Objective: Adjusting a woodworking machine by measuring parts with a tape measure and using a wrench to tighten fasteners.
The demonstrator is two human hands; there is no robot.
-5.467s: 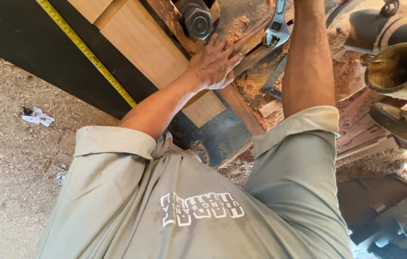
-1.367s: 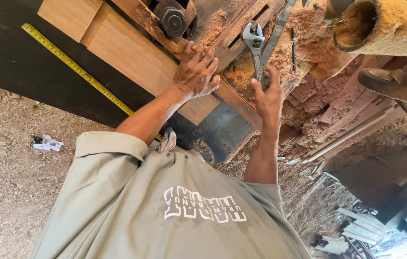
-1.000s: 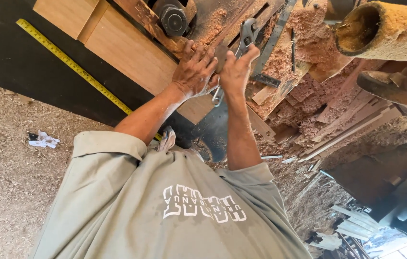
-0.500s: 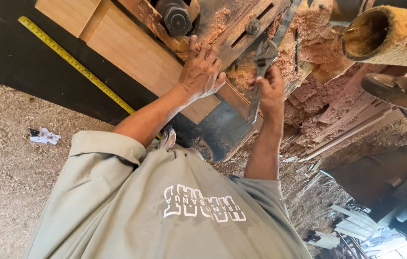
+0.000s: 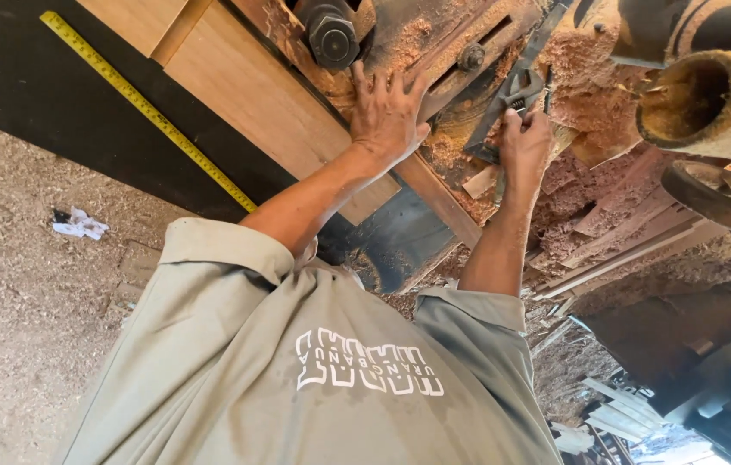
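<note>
Sawdust-caked machine frame (image 5: 434, 43) fills the top of view, dirt floor (image 5: 12, 301) lower left. L hand (image 5: 387, 112) spread wide, palm flat on frame, holding nothing. R hand (image 5: 525, 142) wrapped around lower handle of adjustable wrench (image 5: 512, 95), jaw end pointing up, near small bolt (image 5: 470, 57). Wrench: steel, stiff, prob. fairly heavy; dust could make it slippery, so grip low on handle for leverage. Large nut (image 5: 328, 36) and yellow tape measure (image 5: 150, 112) off to L.

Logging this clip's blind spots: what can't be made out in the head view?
- Wrench: its far end runs off the top edge; the right hand covers part of it.
- What the wrench grips: too small, lost in sawdust.
- Surface under the left hand: hidden by the palm.
- Tape measure: markings too small.
</note>
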